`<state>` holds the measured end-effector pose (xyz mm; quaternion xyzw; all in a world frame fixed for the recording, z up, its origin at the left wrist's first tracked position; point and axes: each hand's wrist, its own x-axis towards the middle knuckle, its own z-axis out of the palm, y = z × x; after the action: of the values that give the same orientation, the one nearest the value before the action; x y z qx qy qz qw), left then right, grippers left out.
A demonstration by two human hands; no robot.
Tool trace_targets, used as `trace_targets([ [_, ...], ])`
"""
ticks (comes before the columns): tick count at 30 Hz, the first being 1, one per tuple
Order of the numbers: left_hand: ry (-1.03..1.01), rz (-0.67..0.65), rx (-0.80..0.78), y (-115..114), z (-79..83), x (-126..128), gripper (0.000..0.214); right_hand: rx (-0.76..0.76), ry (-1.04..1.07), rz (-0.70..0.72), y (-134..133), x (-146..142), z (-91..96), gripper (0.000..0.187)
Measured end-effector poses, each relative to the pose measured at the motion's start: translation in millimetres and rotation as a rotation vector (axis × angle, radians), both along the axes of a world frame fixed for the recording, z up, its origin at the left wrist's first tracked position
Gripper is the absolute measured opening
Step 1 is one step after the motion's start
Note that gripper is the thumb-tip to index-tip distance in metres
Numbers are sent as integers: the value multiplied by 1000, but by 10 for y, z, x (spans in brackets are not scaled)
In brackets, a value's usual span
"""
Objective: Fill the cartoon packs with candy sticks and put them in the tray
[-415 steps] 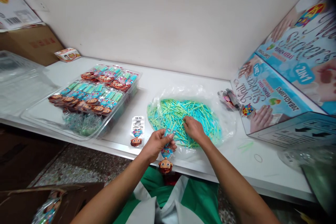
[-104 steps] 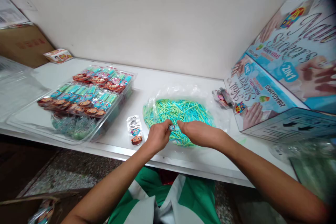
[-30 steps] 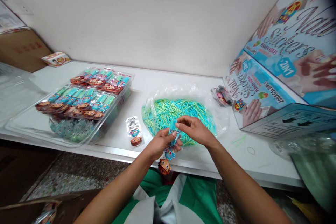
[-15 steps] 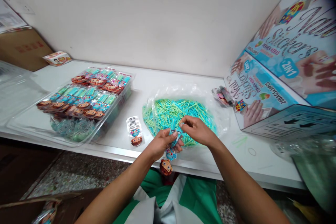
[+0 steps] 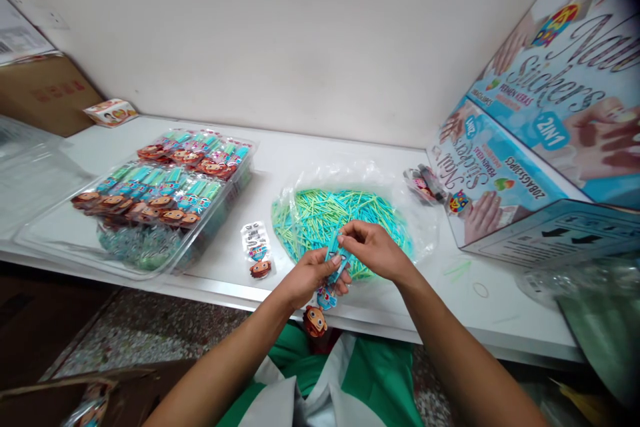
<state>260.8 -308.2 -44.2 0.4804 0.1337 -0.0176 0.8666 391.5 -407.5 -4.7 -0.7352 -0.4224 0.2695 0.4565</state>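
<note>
My left hand [image 5: 315, 273] is closed round a small printed packet [image 5: 315, 320] with a cartoon face at its lower end, which hangs below the fingers over the table's front edge. Thin blue sticks [image 5: 333, 243] stand up from its upper end. At their tops my right hand [image 5: 367, 247] pinches with thumb and forefinger; the fingertips partly hide what they grip. Behind both hands lies a clear plastic bag [image 5: 320, 179], spread open, with a heap of green and blue sticks [image 5: 325, 210]. A similar flat packet [image 5: 257, 250] lies left of my hands.
A clear plastic tray [image 5: 165, 267] of filled packets stands on the left of the white table [image 5: 280, 147]. Printed boxes [image 5: 500, 167] stand at the right, with dark-handled items [image 5: 425, 183] beside them. Loose green sticks [image 5: 457, 271] and a rubber band [image 5: 481, 290] lie near the right front.
My right fingertips have shifted slightly left, closer to the tops of the blue sticks. The packet in my left hand has tilted a little. Everything else stays in place.
</note>
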Motion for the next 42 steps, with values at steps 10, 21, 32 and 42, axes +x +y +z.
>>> trace_targets([
  [10, -20, 4, 29, 11, -8, -3, 31, -65, -84, 12, -81, 19, 14, 8],
  [21, -33, -14, 42, 13, -47, 1, 31, -26, -66, -10, -37, -38, 31, 11],
  [32, -44, -24, 99, 41, -26, -15, 33, 11, -109, -5, -30, -3, 52, 15],
  [42, 5, -16, 232, 60, -10, -31, 40, 171, -232, -59, 91, -14, 136, 11],
])
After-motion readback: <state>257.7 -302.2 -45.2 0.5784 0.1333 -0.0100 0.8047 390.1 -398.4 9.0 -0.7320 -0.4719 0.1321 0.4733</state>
